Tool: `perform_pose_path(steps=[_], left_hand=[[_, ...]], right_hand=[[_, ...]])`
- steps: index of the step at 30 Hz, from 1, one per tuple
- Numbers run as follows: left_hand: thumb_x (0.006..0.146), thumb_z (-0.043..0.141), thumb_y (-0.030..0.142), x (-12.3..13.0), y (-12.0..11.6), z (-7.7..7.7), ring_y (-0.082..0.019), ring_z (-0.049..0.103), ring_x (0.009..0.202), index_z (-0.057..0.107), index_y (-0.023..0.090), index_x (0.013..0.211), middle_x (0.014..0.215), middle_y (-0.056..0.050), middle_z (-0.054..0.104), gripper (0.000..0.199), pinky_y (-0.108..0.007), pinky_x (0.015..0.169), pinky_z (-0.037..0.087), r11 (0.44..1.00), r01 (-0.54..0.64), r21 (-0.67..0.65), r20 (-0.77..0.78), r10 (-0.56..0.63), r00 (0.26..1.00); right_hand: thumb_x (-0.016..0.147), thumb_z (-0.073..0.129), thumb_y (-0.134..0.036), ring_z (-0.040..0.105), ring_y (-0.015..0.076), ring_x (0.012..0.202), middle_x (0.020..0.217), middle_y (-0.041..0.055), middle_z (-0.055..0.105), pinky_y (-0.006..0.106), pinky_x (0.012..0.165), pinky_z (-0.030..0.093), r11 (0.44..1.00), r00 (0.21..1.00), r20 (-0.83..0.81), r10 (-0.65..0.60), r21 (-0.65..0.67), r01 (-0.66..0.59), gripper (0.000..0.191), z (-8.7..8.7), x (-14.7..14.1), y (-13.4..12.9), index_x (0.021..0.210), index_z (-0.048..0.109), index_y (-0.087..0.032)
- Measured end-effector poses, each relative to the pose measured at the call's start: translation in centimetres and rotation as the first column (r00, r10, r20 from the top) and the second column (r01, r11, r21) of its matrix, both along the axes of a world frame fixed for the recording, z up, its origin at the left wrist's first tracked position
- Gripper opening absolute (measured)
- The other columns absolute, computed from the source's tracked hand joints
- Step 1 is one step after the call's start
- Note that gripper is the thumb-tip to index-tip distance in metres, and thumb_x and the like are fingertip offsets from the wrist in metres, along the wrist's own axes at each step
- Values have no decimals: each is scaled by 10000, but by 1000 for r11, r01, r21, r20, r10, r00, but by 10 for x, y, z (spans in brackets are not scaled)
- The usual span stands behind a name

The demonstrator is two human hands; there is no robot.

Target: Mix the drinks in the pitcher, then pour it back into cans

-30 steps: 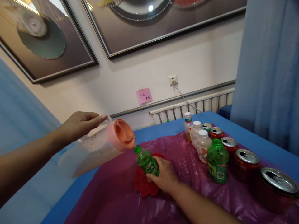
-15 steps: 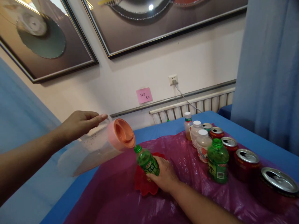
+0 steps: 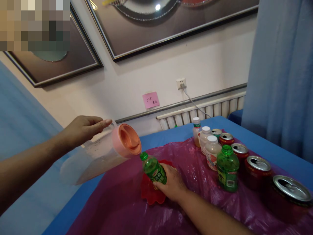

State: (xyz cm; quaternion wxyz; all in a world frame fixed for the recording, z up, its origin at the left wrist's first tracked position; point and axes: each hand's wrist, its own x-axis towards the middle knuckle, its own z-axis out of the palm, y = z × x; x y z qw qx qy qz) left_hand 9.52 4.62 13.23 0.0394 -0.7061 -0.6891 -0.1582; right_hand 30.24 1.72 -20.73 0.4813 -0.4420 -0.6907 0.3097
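Clear plastic pitcher [image 3: 97,160], handle gripped in curled left hand [image 3: 83,130], is best tipped slowly, orange lid [image 3: 129,138] low, while over red scalloped dish [image 3: 154,197] green plastic bottle [image 3: 151,167], wrapped by part-closed right hand [image 3: 174,184], is held unsqueezed, mouth [image 3: 143,154] just under lid rim.

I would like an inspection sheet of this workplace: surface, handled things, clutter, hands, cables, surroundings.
Surface: blue table, partly under wrinkled purple plastic.
Handled things: clear pitcher, tipped, orange lid at the mouth of a tilted green bottle; red dish below.
Clutter: three white-capped bottles, second green bottle, uncapped, and five opened cans.
Hands: left hand holds pitcher handle; right hand grips tilted bottle.
Cables: one, plugged into wall socket, passing radiator.
Surroundings: framed pictures, pink note, blue curtains.
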Motion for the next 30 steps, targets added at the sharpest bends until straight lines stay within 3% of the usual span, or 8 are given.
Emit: perform_pose_path(steps=[24,30], left_hand=[[801,529,791,0,0,1,-137,387,562,538,223,628,555,48,381,594,-268,541,327,1000,9,-25,23,-8,1000],[793,529,777,2,0,1,-149,410,564,609,221,690,558,47,401,571,-284,551,342,1000,-7,-24,19,8,1000]], right_hand=[[752,831,-268,689,277,1166,1256,58,748,426,1039,491,1000,1000,5,-7,4,6,542,-2,0,-1,1268,665,-262],[746,842,-289,693,277,1156,1253,60,750,416,1012,505,1000,1000,23,-15,3,15,533,-1,-1,0,1252,675,-265]])
